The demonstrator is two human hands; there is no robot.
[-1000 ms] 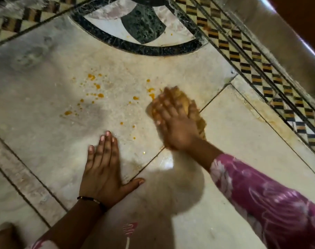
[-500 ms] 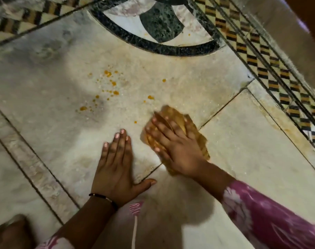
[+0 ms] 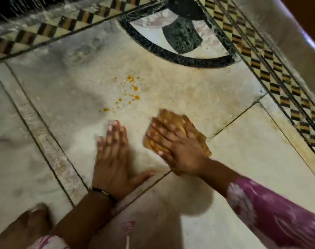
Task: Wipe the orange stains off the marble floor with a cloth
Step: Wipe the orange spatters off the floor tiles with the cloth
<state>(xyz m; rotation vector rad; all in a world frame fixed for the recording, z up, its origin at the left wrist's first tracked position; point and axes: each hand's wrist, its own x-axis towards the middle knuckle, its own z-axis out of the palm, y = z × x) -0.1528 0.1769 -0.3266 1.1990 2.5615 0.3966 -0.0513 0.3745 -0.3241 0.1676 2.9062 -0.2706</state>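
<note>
A cluster of small orange stains (image 3: 130, 90) dots the pale marble floor (image 3: 63, 108) above my hands. My right hand (image 3: 176, 148) presses flat on a crumpled yellow-brown cloth (image 3: 194, 133), fingers spread over it, just right of and below the stains. My left hand (image 3: 115, 159) lies flat on the floor beside it, palm down, fingers together and thumb out, holding nothing. A thin dark bracelet sits on the left wrist. The cloth is mostly hidden under my right hand.
A dark circular inlay (image 3: 178, 38) lies beyond the stains. A checkered black-and-yellow border (image 3: 271, 76) runs along the right, another along the top left. A raised stone ledge (image 3: 287, 29) stands at the right. My bare foot (image 3: 25, 229) shows at the bottom left.
My right hand has dragged the cloth down and toward me, clearing the spots on the right. The left hand stays planted. The view has shifted, so the stains now sit nearer the middle.
</note>
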